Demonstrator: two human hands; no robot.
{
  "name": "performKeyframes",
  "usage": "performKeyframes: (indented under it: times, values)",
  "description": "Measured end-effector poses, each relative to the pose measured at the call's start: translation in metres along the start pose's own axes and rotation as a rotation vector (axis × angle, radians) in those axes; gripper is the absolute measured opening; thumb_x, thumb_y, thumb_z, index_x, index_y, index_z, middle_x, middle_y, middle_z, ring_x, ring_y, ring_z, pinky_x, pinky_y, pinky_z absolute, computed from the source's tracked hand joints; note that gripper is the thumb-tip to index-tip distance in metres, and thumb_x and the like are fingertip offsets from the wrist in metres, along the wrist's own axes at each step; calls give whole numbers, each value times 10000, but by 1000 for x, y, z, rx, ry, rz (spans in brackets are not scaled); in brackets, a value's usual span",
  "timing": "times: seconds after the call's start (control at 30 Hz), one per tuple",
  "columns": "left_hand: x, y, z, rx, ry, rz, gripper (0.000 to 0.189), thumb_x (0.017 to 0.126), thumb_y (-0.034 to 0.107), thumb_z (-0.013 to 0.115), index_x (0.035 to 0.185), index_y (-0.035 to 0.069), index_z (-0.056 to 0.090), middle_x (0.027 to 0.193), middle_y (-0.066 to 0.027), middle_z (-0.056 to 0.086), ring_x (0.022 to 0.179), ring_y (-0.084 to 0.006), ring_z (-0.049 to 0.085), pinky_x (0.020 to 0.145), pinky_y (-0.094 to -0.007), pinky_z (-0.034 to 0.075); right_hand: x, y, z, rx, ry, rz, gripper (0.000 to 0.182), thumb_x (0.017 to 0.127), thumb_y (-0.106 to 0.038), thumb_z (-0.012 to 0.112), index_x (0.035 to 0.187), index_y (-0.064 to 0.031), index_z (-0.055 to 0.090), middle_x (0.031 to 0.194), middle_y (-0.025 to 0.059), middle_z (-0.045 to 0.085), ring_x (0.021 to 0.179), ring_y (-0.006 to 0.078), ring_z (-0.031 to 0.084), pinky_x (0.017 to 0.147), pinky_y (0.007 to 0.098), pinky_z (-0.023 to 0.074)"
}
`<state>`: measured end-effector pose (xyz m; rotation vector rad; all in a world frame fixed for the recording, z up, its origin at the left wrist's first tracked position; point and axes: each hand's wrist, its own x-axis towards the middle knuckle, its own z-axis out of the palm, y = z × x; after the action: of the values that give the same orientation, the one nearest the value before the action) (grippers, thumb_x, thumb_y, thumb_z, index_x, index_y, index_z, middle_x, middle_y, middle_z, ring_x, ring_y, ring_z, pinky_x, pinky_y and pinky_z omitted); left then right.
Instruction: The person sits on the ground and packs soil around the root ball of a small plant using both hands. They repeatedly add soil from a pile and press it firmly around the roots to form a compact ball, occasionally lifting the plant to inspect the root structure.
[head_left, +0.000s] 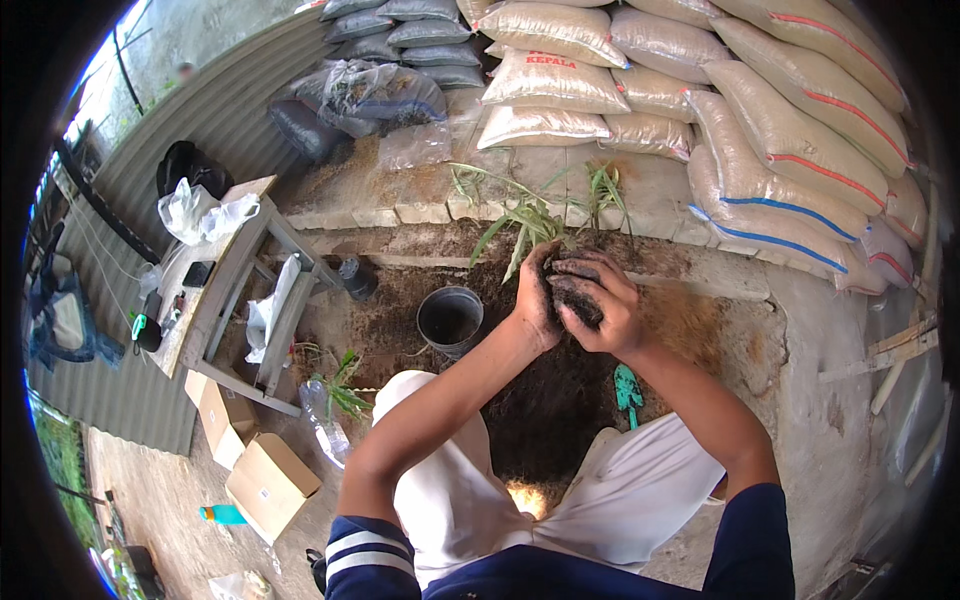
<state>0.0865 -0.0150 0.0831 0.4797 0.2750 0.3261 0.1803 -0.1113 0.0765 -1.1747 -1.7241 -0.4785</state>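
Both my hands are cupped around a dark clump of soil (577, 304), my left hand (538, 292) on its left side and my right hand (604, 296) on its right. Soil coats the fingers. Just beyond the hands, a leafy green plant (531, 225) leans to the left; whether its base is in the clump is hidden. An empty black plastic pot (450, 321) stands left of my left hand. Loose dark soil (544, 420) covers the ground between my knees. Beside my right knee lies a green hand trowel (628, 390).
A low step (375, 217) runs beyond the soil, with filled sacks (555, 82) stacked behind it. More plants (602, 187) lie near its edge. At left are a wooden table (225, 247), a small black pot (357, 279), a plastic bottle (326, 427) and cardboard boxes (271, 480).
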Motion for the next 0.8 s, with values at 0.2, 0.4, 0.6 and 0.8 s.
performKeyframes:
  times: [0.2, 0.4, 0.6, 0.8]
  values:
    - [4, 22, -28, -43, 54, -6, 399, 954, 428, 405, 994, 101, 630, 922, -79, 661, 847, -234, 651, 817, -398, 536, 16, 0, 16, -36, -154, 16, 305, 770, -159, 703, 1040, -16, 689, 1105, 169, 646, 1041, 359, 611, 912, 456, 488]
    - [10, 36, -61, -119, -51, -28, 411, 985, 435, 370, 1022, 108, 618, 931, -68, 648, 858, -211, 647, 796, -369, 544, 20, 13, 47, 68, -142, -7, 254, 759, -136, 715, 972, 1, 703, 1048, 163, 670, 1010, 346, 637, 936, 461, 496]
    - [16, 37, -71, -78, 54, 47, 352, 976, 456, 444, 932, 140, 594, 836, -2, 603, 773, -127, 610, 713, -294, 524, 16, 20, 70, 95, -30, -18, 168, 761, -91, 682, 886, 18, 708, 950, 153, 697, 947, 347, 666, 931, 464, 509]
    - [5, 56, -77, -45, -12, -4, 453, 997, 450, 365, 1083, 86, 621, 985, -78, 662, 912, -206, 648, 830, -340, 534, 19, 16, 82, 117, -92, 30, 353, 768, -156, 684, 1080, 7, 669, 1126, 199, 643, 1074, 386, 614, 1004, 517, 444]
